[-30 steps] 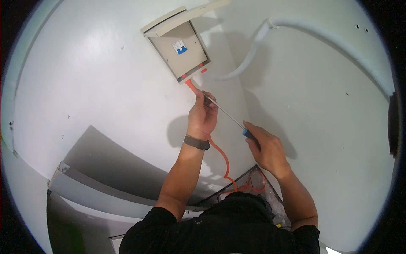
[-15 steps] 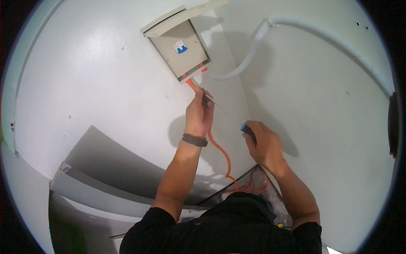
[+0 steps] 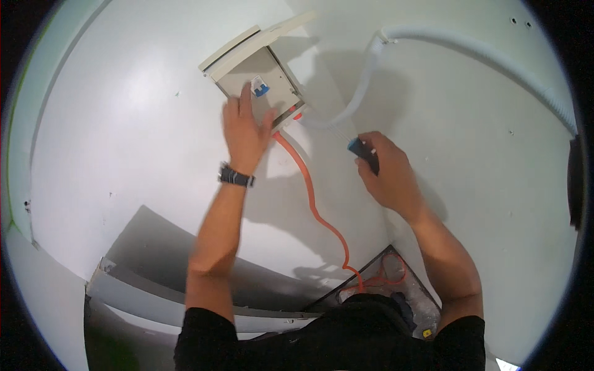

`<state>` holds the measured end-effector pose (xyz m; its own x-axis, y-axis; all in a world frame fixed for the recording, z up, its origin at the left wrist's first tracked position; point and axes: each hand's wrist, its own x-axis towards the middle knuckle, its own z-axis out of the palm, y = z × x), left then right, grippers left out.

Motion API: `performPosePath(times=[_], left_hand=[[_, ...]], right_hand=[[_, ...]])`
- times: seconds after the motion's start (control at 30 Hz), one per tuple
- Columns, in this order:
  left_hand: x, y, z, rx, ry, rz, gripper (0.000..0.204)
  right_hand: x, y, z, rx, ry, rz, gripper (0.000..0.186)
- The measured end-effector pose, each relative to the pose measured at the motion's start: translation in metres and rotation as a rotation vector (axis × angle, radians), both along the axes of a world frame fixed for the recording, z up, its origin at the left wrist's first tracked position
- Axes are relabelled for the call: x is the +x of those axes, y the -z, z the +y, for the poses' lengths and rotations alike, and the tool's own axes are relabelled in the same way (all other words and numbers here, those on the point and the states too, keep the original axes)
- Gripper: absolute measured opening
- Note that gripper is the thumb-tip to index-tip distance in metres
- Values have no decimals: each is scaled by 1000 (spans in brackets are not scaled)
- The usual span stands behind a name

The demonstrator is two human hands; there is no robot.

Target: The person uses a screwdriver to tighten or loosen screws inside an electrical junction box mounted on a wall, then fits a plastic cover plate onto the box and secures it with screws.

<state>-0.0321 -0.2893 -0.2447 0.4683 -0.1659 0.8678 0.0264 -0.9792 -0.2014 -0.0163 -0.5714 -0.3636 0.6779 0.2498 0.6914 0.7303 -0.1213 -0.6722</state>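
Observation:
A beige electrical box is on the wall with its lid raised. Inside sits a white circuit breaker with blue levers. My left hand, wearing a dark wristband, is at the box's lower left edge. Its fingers are spread, one reaching up beside the breaker, and nothing shows in them. Right of the box, my right hand grips a screwdriver by its black and blue handle. The thin shaft is blurred, pointing up-left toward the box's underside. An orange cable hangs from the box's bottom.
A white corrugated conduit runs from beside the box across the right wall. Low in the corner, loops of the cable lie by a dark-edged surface. A grey ledge projects at lower left. A small yellow object lies near my right elbow.
My left hand has let go of the cable and screwdriver shaft and moved up-left to the box. My right hand has risen with the screwdriver. The cable now hangs freely.

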Motion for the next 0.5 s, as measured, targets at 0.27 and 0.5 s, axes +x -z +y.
performPosePath(times=[0.27,0.5], left_hand=[[27,-48,36,519,-325,128,89],[29,-46,44,487,-332,167,91]], right_hand=[[32,-21,25,-71,119,-101,29],[43,-36,36,-187,224,-160,27]])
